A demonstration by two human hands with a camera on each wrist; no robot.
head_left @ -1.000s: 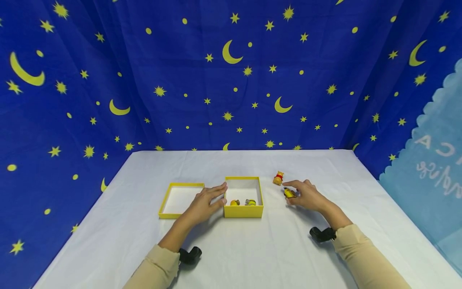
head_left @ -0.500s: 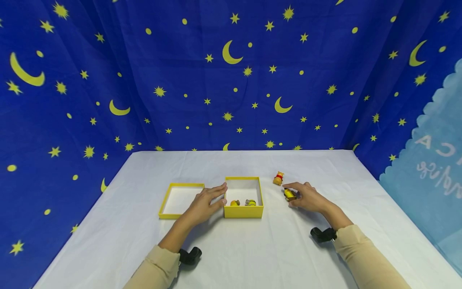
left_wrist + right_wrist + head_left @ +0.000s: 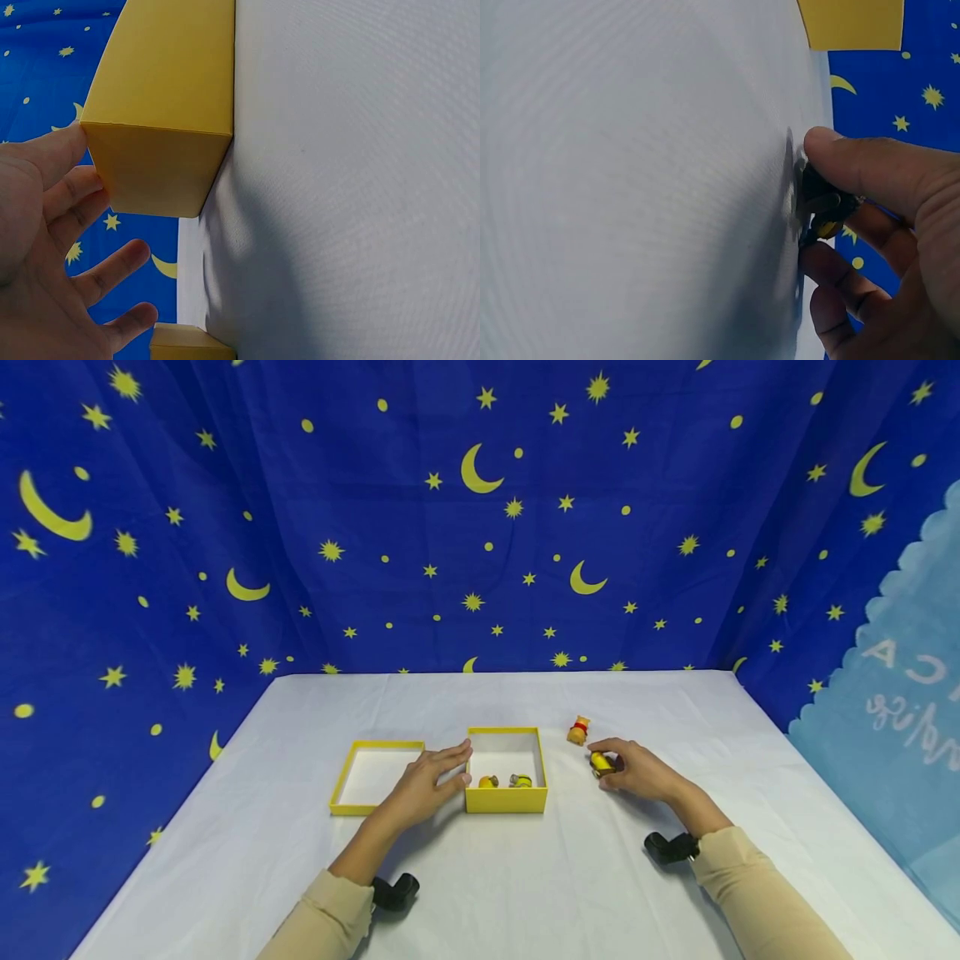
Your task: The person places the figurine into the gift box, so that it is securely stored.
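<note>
My right hand (image 3: 637,768) pinches a small yellow-and-dark toy figurine (image 3: 601,763) between thumb and fingers, low over the white table. In the right wrist view, the figurine's dark side (image 3: 821,196) shows under the thumb. Just beyond it lies a bear figurine (image 3: 578,730) with a red top. My left hand (image 3: 423,785) touches the left side of an open yellow box (image 3: 506,801), its fingers fairly straight. The left wrist view has the thumb and fingertips against the box's edge (image 3: 154,169). Inside the box lie an orange-yellow figurine (image 3: 488,782) and a yellow-and-grey figurine (image 3: 521,781).
A shallow yellow lid (image 3: 378,744), white inside, lies left of the box, partly behind my left hand. White cloth covers the table (image 3: 480,885). A blue curtain (image 3: 375,510) with moons and stars surrounds the back and sides.
My right thumb has come in against the yellow figurine, and the fingers have closed around it slightly. The left hand and the box stay where they were.
</note>
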